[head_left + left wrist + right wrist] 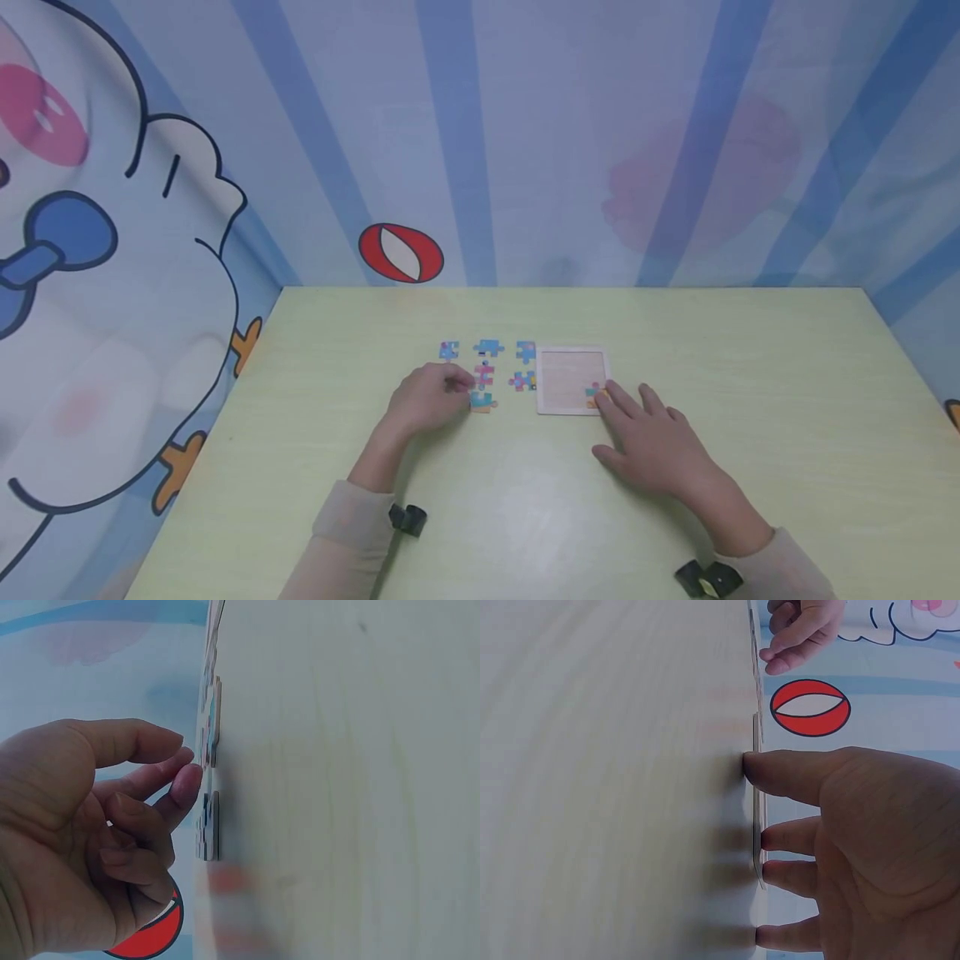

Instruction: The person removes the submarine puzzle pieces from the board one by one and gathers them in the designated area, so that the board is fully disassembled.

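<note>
So the puzzle tray (570, 382) sits about mid-table on the pale green table (750, 375), a square pinkish board with a light frame, mostly bare inside except for one orange-and-teal piece (594, 393) at its near right corner. The right hand (652, 442) lies flat with fingers spread out straight, fingertips (754, 766) pressing down on that corner of the tray and the piece there. Just left of the tray are the loose puzzle pieces (487, 367), blue, pink and teal ones laid out in rough rows, not touching the tray. The left hand (431, 398) is down among them, fingers curled, and the wrist view shows its fingertips (187, 776) right at the edge of a piece (208, 825) lying on the table, but honestly I can't tell if it's actually pinching it or just touching. Behind the table there's a blue striped cartoon backdrop (525, 125) with a red-and-white ball (401, 252) printed on it.
</note>
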Action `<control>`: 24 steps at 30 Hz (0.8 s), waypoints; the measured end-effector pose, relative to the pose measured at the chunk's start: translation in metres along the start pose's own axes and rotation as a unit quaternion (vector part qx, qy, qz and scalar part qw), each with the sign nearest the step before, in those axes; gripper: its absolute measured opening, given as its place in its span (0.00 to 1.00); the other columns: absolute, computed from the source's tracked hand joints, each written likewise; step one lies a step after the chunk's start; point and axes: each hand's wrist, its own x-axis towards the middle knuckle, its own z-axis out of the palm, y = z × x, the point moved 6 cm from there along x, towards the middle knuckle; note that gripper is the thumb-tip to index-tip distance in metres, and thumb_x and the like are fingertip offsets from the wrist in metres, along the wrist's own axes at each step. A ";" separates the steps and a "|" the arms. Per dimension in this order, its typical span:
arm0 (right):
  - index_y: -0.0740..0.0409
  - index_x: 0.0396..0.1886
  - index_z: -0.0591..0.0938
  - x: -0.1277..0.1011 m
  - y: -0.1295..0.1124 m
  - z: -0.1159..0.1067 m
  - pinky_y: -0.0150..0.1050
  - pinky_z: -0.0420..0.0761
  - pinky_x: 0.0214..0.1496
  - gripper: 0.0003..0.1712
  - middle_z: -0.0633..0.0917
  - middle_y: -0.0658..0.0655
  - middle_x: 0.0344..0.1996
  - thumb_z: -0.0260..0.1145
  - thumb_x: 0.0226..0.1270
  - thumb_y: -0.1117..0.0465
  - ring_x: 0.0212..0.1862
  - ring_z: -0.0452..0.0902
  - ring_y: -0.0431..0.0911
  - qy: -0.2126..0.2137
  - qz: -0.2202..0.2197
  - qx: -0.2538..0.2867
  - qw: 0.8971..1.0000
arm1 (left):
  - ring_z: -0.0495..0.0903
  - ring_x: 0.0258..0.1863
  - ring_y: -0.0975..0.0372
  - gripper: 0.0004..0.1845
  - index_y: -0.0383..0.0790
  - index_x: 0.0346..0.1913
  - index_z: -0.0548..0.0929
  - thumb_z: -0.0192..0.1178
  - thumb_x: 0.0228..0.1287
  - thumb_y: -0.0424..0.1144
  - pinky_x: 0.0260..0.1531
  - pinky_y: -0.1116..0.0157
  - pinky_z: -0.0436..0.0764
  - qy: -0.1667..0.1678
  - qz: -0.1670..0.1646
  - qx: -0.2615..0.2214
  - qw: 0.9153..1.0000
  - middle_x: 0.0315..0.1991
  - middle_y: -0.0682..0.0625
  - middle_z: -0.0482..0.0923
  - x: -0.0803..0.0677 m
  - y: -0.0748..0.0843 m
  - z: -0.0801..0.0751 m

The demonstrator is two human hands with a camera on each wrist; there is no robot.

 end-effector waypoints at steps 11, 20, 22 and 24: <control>0.59 0.79 0.67 0.000 0.001 -0.002 0.72 0.68 0.62 0.43 0.64 0.63 0.78 0.64 0.73 0.41 0.75 0.56 0.74 0.006 -0.002 0.001 1.000 | 0.79 0.39 0.60 0.12 0.46 0.51 0.90 0.65 0.67 0.41 0.40 0.59 0.78 0.000 0.008 -0.013 1.000 0.40 0.56 0.85 0.000 0.013 0.004; 0.59 0.78 0.68 -0.001 -0.001 -0.005 0.73 0.68 0.62 0.42 0.66 0.64 0.77 0.66 0.72 0.42 0.74 0.57 0.75 0.009 -0.005 0.015 1.000 | 0.81 0.46 0.60 0.13 0.46 0.53 0.90 0.65 0.70 0.46 0.50 0.55 0.80 -0.016 0.039 -0.023 0.999 0.46 0.56 0.86 0.004 0.026 0.018; 0.57 0.78 0.68 -0.002 -0.001 -0.004 0.74 0.68 0.62 0.42 0.66 0.65 0.77 0.66 0.72 0.43 0.74 0.57 0.75 0.009 -0.008 0.017 1.000 | 0.81 0.45 0.61 0.13 0.46 0.52 0.90 0.64 0.71 0.46 0.50 0.55 0.80 -0.021 0.051 -0.017 0.998 0.45 0.56 0.86 0.005 0.031 0.021; 0.54 0.78 0.69 -0.003 0.001 -0.002 0.74 0.68 0.61 0.40 0.66 0.65 0.77 0.67 0.72 0.43 0.74 0.57 0.76 0.011 -0.012 0.016 1.000 | 0.81 0.45 0.61 0.12 0.47 0.51 0.90 0.63 0.72 0.45 0.50 0.56 0.79 -0.024 0.064 -0.010 0.998 0.44 0.56 0.86 0.007 0.036 0.025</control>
